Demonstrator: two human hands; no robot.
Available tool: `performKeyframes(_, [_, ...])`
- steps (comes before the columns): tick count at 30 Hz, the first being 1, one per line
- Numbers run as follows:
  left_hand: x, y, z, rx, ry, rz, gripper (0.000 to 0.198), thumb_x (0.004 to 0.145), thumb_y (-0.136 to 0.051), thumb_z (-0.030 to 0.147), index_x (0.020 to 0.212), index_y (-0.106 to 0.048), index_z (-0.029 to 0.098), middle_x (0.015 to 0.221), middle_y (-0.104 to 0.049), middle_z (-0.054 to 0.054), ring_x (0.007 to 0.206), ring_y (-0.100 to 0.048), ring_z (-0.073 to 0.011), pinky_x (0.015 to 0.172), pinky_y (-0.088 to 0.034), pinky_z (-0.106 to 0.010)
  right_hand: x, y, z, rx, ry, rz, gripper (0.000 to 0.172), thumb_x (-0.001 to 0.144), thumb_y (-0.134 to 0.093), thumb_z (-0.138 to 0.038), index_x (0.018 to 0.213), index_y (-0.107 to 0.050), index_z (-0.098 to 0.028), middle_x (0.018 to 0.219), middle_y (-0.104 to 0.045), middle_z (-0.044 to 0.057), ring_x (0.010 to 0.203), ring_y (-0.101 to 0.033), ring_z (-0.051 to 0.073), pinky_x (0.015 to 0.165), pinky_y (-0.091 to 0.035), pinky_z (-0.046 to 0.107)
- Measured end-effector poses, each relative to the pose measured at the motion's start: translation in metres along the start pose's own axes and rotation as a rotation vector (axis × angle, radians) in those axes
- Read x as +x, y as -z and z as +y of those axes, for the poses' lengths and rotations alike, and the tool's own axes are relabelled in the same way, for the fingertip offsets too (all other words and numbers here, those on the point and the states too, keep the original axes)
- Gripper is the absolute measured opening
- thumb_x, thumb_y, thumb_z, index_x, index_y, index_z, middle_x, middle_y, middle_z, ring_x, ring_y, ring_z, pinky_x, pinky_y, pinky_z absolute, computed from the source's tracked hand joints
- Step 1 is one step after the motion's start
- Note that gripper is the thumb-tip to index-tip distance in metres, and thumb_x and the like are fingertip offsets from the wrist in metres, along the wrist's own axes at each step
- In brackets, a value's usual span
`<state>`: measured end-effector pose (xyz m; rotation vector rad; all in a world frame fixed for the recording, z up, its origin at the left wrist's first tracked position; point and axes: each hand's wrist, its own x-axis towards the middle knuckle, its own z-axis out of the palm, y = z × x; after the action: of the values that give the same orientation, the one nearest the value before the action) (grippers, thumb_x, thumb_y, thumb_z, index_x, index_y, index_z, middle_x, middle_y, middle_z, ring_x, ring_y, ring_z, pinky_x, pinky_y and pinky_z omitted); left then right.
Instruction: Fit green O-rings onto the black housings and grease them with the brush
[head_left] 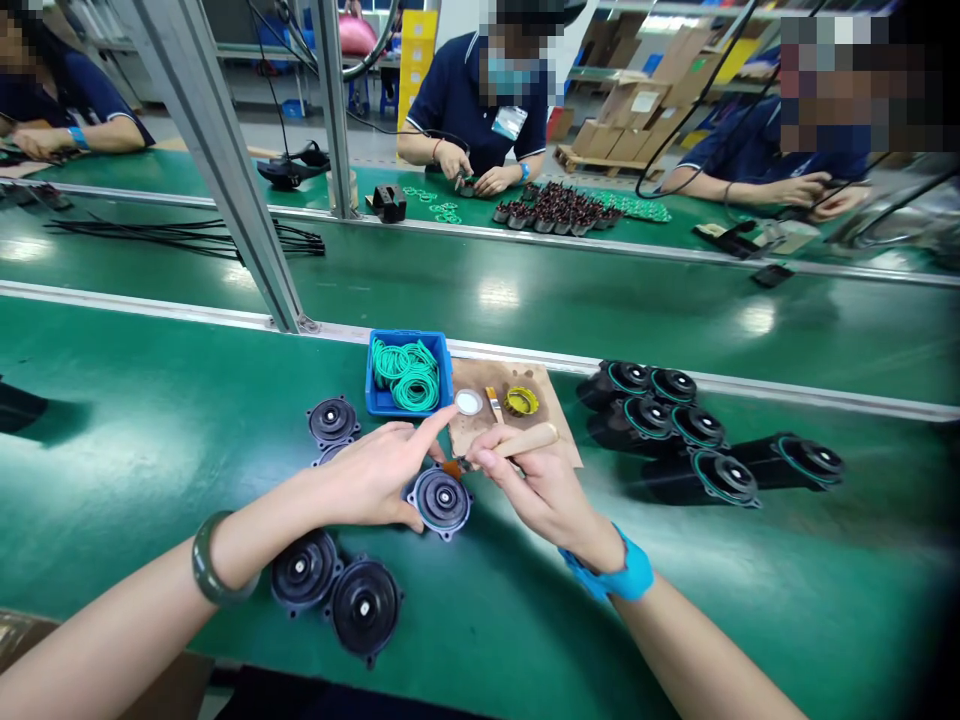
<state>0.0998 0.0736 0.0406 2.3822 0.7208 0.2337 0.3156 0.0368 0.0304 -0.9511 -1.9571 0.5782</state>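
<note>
My left hand point(373, 476) rests on the green table, thumb and fingers gripping a round black disc part point(441, 500); its index finger points toward a small white cap point(469, 402). My right hand point(541, 487) holds a wooden-handled brush point(517, 443), bristles touching the disc's upper edge. Two more black discs point(334, 590) lie near my left wrist, and another disc point(332, 421) sits beyond my left hand. A blue tray point(373, 387) of green rubber rings stands just past my fingers.
A brown card point(559, 430) carries a yellow lid point(521, 401) and a second brush point(493, 401). Several black cylinders point(705, 440) with green rings lie to the right. Beyond a metal rail point(787, 387) runs a conveyor belt point(525, 300); three other people work at the far table.
</note>
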Motion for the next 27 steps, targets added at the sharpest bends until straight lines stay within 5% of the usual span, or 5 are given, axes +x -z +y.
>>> performKeyframes(6, [0.0, -0.001, 0.0, 0.037, -0.011, -0.012, 0.146, 0.059, -0.09, 0.023, 0.147, 0.026, 0.022, 0.121, -0.064, -0.015, 0.114, -0.059, -0.033, 0.09, -0.046, -0.04, 0.014, 0.002, 0.005, 0.121, 0.046, -0.168, 0.033, 0.1, -0.045, -0.027, 0.077, -0.066, -0.016, 0.076, -0.068, 0.006, 0.068, -0.064, 0.015, 0.062, -0.054, 0.027])
performKeyframes(13, [-0.001, -0.004, -0.003, 0.063, 0.006, -0.009, 0.144, 0.061, -0.088, 0.027, 0.146, 0.029, 0.02, 0.123, -0.062, -0.017, 0.114, -0.059, -0.0341, 0.088, -0.047, -0.04, 0.026, 0.0, 0.006, 0.207, 0.122, -0.274, 0.031, 0.101, -0.044, -0.03, 0.084, -0.067, -0.017, 0.075, -0.067, 0.005, 0.073, -0.064, 0.016, 0.068, -0.055, 0.029])
performKeyframes(15, [-0.001, -0.004, -0.001, 0.049, 0.014, -0.005, 0.141, 0.063, -0.086, 0.026, 0.146, 0.028, 0.02, 0.122, -0.063, -0.016, 0.11, -0.061, -0.0339, 0.084, -0.048, -0.039, 0.025, 0.002, 0.001, 0.213, 0.116, -0.22, 0.03, 0.1, -0.046, -0.03, 0.082, -0.067, -0.018, 0.074, -0.068, 0.005, 0.07, -0.064, 0.016, 0.065, -0.055, 0.03])
performKeyframes(21, [-0.003, -0.003, 0.009, -0.037, -0.01, 0.048, 0.129, 0.069, -0.077, 0.021, 0.148, 0.025, 0.02, 0.121, -0.062, -0.015, 0.101, -0.066, -0.0305, 0.079, -0.051, -0.037, -0.004, 0.006, -0.023, 0.062, 0.038, 0.209, 0.018, 0.095, -0.056, -0.022, 0.08, -0.065, -0.021, 0.074, -0.07, 0.005, 0.062, -0.066, 0.016, 0.055, -0.056, 0.029])
performKeyframes(27, [0.006, -0.01, 0.017, -0.003, -0.022, 0.041, 0.131, 0.066, -0.078, 0.018, 0.148, 0.024, 0.015, 0.121, -0.059, -0.018, 0.099, -0.065, -0.0324, 0.08, -0.051, -0.04, -0.025, -0.004, -0.032, -0.11, 0.167, 0.189, 0.014, 0.092, -0.056, -0.009, 0.089, -0.062, -0.022, 0.078, -0.07, 0.005, 0.066, -0.066, 0.016, 0.057, -0.055, 0.027])
